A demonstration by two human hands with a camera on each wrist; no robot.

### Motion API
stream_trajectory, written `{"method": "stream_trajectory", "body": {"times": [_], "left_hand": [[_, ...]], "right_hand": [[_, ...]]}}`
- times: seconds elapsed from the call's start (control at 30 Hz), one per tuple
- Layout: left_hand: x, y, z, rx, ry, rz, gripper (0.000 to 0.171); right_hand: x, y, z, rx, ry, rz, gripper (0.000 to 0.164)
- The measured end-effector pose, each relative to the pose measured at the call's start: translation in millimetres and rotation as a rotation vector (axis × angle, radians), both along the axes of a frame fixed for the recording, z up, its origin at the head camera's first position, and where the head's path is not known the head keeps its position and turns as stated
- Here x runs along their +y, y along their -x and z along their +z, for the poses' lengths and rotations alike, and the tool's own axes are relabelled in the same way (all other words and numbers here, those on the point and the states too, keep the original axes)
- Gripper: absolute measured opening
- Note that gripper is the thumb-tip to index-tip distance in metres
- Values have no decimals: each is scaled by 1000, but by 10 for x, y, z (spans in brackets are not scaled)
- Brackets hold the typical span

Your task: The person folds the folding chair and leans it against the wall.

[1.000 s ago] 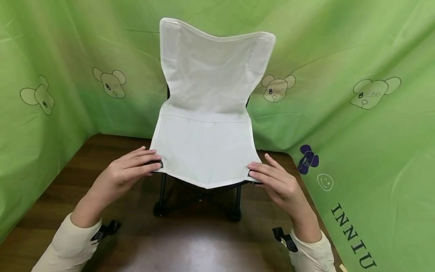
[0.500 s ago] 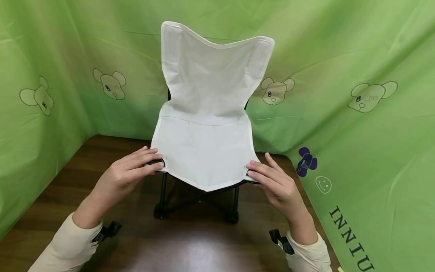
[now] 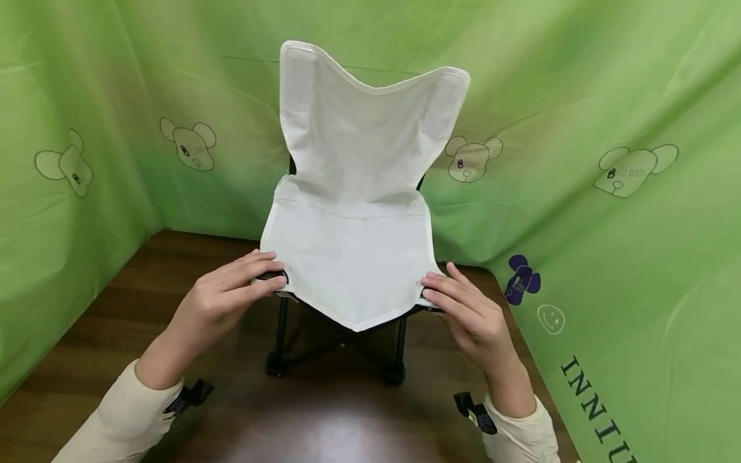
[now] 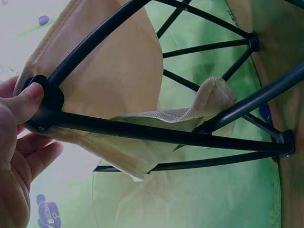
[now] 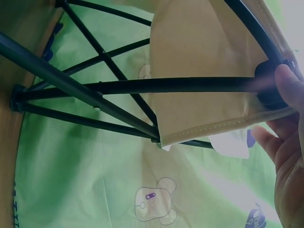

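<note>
Left hand (image 3: 217, 296) and right hand (image 3: 471, 315) pinch chair (image 3: 350, 199) by near corner joints (image 4: 53, 98). Looks light; cloth (image 3: 347, 257) soft, frame (image 3: 282, 331) stiff, so hold joints, not cloth.

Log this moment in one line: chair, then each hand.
white chair: unfolded, standing on brown surface; left hand: pinches seat at left front corner; right hand: pinches seat at right front corner

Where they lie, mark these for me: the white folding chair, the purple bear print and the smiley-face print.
White folding chair (image 3: 353, 263): head view, on the seat fabric.
Purple bear print (image 3: 518, 287): head view, on its face.
Smiley-face print (image 3: 550, 319): head view, middle of the face.
</note>
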State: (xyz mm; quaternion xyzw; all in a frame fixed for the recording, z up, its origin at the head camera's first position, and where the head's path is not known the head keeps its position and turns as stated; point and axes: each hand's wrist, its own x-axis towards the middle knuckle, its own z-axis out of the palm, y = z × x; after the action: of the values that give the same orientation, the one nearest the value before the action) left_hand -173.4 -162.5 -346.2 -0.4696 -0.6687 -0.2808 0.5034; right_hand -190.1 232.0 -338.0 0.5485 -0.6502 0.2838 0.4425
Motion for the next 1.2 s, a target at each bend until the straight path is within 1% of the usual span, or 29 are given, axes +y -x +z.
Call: {"method": "stream_trajectory", "body": {"times": [0.13,0.33,0.5,0.77,0.93,1.2], "left_hand": [[20,15,30,-6,-14,-22,24],[52,28,48,-14,-26,-76,24],[68,67,46,-38,-33,-116,22],[76,111,24,-79,-31,-186,22],[93,122,46,-106,-49,-216,25],[105,123,102,-106,-94,-260,25]], "right_hand": [[-10,11,33,-14,17,42,22],[-18,2,60,-20,34,61,23],[-25,15,77,-30,57,77,23],[-20,40,87,-92,68,156,24],[-40,44,112,-99,92,163,23],[-78,78,158,-94,98,179,23]]}}
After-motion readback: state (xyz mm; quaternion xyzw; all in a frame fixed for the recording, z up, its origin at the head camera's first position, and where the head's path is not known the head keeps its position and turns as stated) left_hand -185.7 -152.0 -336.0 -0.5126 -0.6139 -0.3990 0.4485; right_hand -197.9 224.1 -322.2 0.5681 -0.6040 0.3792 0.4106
